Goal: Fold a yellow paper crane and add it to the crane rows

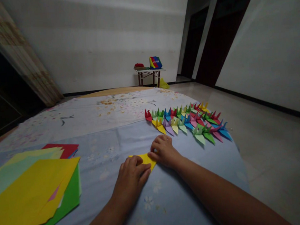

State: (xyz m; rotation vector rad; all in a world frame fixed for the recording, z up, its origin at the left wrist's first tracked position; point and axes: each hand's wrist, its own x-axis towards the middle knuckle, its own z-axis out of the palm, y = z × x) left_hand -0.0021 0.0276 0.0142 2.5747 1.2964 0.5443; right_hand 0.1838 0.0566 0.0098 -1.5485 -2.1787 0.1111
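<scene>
A small folded piece of yellow paper (145,158) lies on the blue floral cloth between my two hands. Its left part is under the fingers of my left hand (134,171), thumb and fingertips pressed to it. At its right corner, my right hand (164,149) pinches the paper between thumb and curled fingers. Part of the paper is hidden by the fingers. Beyond my right hand stand rows of folded paper cranes (182,125) in red, yellow, green, blue, pink and purple.
Coloured paper sheets (31,191), yellow on top, lie stacked at the left. A floral cloth (118,109) covers the far part of the round table. Against the wall, a small table (150,71) carries a multicoloured box (155,62). Tiled floor (267,145) runs along the right.
</scene>
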